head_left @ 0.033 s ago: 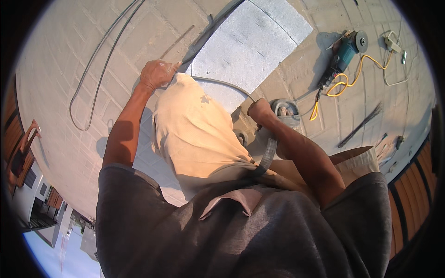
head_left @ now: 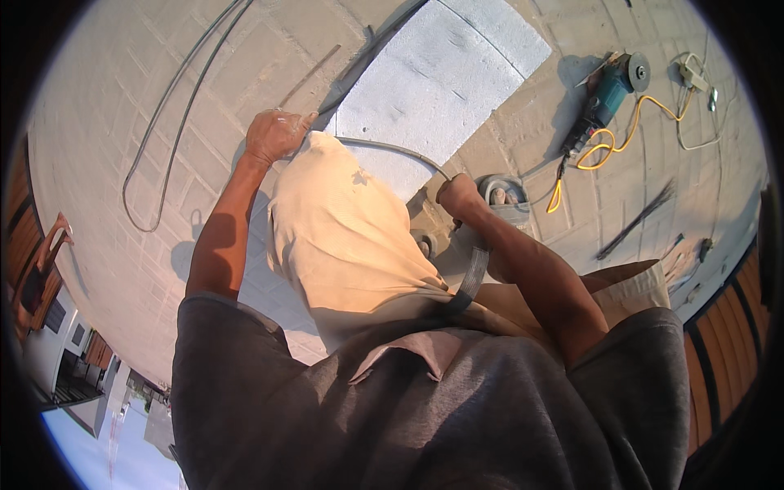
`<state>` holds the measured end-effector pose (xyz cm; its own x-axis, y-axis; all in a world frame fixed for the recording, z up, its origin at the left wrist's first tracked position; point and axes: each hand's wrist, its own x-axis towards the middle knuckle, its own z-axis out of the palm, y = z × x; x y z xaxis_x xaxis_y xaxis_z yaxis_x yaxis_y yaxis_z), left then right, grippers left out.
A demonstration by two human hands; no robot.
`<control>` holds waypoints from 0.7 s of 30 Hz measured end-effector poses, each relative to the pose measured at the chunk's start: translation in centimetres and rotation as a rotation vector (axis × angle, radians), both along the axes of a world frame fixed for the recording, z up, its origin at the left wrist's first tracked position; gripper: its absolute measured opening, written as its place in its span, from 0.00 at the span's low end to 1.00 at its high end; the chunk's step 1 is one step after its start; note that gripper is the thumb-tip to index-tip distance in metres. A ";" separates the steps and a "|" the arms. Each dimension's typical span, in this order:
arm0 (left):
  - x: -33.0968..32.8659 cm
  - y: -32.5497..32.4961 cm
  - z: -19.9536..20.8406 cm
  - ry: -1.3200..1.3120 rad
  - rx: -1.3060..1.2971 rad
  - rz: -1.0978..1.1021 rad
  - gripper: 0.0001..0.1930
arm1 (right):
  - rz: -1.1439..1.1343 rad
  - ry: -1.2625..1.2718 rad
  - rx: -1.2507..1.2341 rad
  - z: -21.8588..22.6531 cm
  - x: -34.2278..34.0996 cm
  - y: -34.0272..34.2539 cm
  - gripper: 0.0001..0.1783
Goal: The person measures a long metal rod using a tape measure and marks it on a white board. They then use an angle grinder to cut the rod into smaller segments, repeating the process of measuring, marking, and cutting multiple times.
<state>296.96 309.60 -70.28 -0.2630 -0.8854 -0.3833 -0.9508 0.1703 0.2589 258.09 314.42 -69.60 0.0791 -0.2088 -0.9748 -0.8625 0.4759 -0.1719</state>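
Observation:
A thin grey metal rod [head_left: 394, 149] runs in a curve past my bent knee, just above the light tan trousers [head_left: 343, 220]. My left hand [head_left: 276, 136] is closed round it on the left side of the knee; the rod's part inside the fist is hidden. On the right, my right hand [head_left: 460, 198] makes a fist round the rod near its lower end. Beneath the rod lies a flat whitish-blue board [head_left: 445, 77] with a rough surface.
An angle grinder [head_left: 608, 94] with a yellow cord [head_left: 625, 147] lies at the far right, near a power socket block [head_left: 692, 77]. Several thin wires [head_left: 637, 220] lie bundled below it. A long bent rod [head_left: 181, 114] lies on the paving at left.

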 end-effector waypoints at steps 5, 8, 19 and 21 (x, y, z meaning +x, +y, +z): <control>-0.7 -0.2 0.8 -0.060 0.013 -0.011 0.31 | -0.066 -0.025 0.023 -0.1 0.1 0.2 0.15; -2.5 -2.5 3.8 -0.191 0.110 0.042 0.32 | 0.059 -0.089 0.129 0.0 -0.7 -0.3 0.13; -4.2 -7.9 6.7 -0.251 0.227 -0.013 0.40 | 0.209 0.201 -0.226 4.1 1.1 -1.4 0.14; -3.9 -7.8 6.5 -0.240 0.201 -0.056 0.41 | 0.193 0.217 -0.190 4.8 1.6 -1.4 0.14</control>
